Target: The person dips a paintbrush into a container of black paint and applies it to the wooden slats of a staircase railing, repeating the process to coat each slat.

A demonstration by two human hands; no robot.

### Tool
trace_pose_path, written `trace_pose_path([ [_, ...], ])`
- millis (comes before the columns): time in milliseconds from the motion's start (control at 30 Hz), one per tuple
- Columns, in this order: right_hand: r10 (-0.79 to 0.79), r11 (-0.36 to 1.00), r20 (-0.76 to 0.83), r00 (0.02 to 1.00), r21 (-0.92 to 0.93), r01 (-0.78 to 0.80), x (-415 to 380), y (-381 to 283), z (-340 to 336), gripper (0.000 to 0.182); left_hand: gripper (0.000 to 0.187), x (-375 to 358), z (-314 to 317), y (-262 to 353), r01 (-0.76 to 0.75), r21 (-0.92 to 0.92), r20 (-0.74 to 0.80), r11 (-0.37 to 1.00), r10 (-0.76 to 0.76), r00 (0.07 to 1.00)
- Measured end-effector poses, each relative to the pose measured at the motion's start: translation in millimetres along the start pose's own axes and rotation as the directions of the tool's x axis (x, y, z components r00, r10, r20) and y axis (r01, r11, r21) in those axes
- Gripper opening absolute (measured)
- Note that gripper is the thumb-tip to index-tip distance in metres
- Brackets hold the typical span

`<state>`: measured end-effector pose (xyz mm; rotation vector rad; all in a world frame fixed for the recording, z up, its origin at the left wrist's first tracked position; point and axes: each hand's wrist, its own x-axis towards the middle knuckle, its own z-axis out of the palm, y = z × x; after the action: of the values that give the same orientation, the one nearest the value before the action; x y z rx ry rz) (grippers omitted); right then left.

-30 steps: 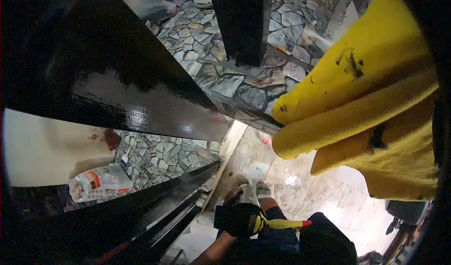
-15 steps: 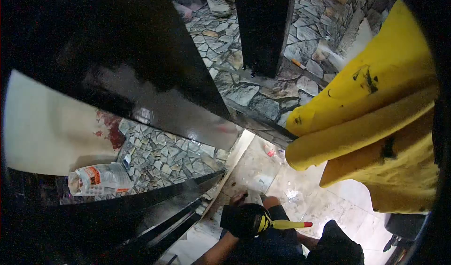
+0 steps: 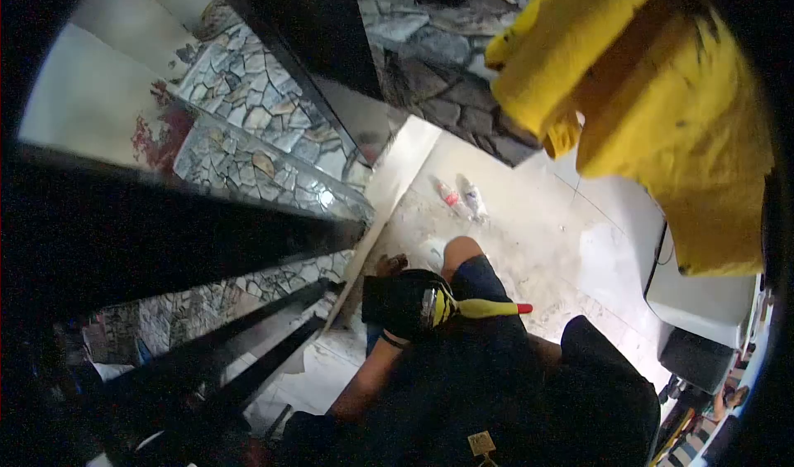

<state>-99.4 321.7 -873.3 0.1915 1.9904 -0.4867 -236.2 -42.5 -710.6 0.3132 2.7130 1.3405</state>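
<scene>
My left arm comes up from the lower left, with a dark band at the wrist. The fingers of my left hand (image 3: 391, 264) show dark smears and are curled at the far side of a black container (image 3: 385, 306), which hides the palm. A paintbrush (image 3: 488, 308) with a yellow, red-tipped handle lies across the container's mouth, its handle pointing right. Its bristles cannot be made out. The container is in front of my dark clothing, near a bare knee (image 3: 461, 252). My right hand is out of sight; only a dark sleeve (image 3: 612, 359) shows on that side.
Black beams (image 3: 248, 219) cross the left side and top. A yellow cloth (image 3: 628, 95) with black smears hangs upper right. Two plastic bottles (image 3: 459, 196) lie on the pale tiled floor (image 3: 529, 219). A white box-like object (image 3: 699, 293) stands at right. Irregular stone paving (image 3: 248, 119) lies beyond.
The view has swung, bringing the bottles and white object into fuller sight. The white bag at left has left view. My left hand still has the container, with the brush lying across it.
</scene>
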Motion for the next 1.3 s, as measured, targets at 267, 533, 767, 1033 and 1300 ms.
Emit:
trace_pose_path([
  [267, -0.154, 0.949, -0.005, 0.988, -0.280, 0.146, 25.3, 15.6, -11.9, 0.038, 0.052, -49.3, 29.0, -2.5, -0.107, 0.008, -0.059, 0.994, 0.107, 0.992],
  [533, -0.426, 0.618, -0.455, 0.782, 0.485, 0.619, -105.3, -98.6, -154.9, 0.050, 0.053, -87.0, 26.1, 22.4, -0.066, -0.086, -0.282, 0.994, 0.040, 0.959],
  [767, -0.619, 0.229, -0.571, 0.539, 0.525, 0.819, -189.9, -148.6, -104.4, 0.119, 0.050, -91.5, -3.6, 69.4, -0.137, -0.057, -0.348, 0.989, 0.109, 0.931],
  [1033, -0.498, 0.091, -0.772, 0.394, 0.406, 0.910, -215.4, -191.1, -85.6, 0.120, 0.051, -78.5, -4.4, 67.0, -0.179, 0.023, -0.415, 0.984, 0.172, 0.893],
  [1300, -0.433, -0.134, -0.849, 0.304, 0.394, 0.909, -184.5, -168.6, -96.9, 0.071, 0.082, -81.1, -16.3, 76.9, -0.118, 0.028, -0.458, 0.993, 0.118, 0.881],
])
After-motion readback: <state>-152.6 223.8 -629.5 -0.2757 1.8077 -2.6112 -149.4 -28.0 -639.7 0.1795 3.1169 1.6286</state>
